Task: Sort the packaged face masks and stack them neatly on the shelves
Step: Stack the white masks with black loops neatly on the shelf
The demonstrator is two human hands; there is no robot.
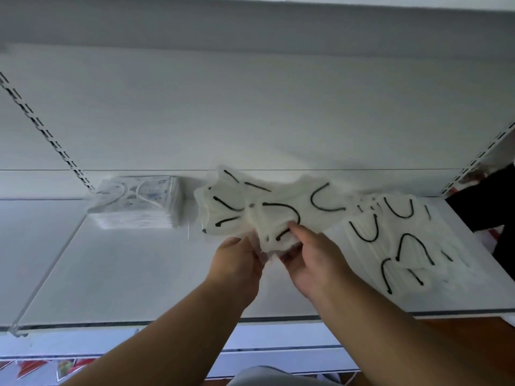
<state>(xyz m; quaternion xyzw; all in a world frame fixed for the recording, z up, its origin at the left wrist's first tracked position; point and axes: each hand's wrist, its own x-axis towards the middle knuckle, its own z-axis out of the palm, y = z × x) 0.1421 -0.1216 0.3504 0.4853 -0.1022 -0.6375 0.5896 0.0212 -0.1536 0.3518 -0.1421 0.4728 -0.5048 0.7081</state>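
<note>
Both hands gripped a fanned bundle of masks above the white shelf [125, 274].

Left of that bundle [250, 210] sat a neat stack of packaged masks [136, 201]; left hand [237, 263] and right hand [309, 257] pinched its lower edge; right of it lay loose black-looped masks [395, 240].

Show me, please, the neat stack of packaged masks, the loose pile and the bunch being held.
neat stack [139, 201]: head view, top pack.
loose pile [401, 240]: head view, middle.
held bunch [250, 207]: head view, centre.

The held masks [250, 210] are cream-white with black ear loops, like the loose pile [401, 240] right of the grip; the stack [136, 201] to its left shows white packets with blue print.
</note>
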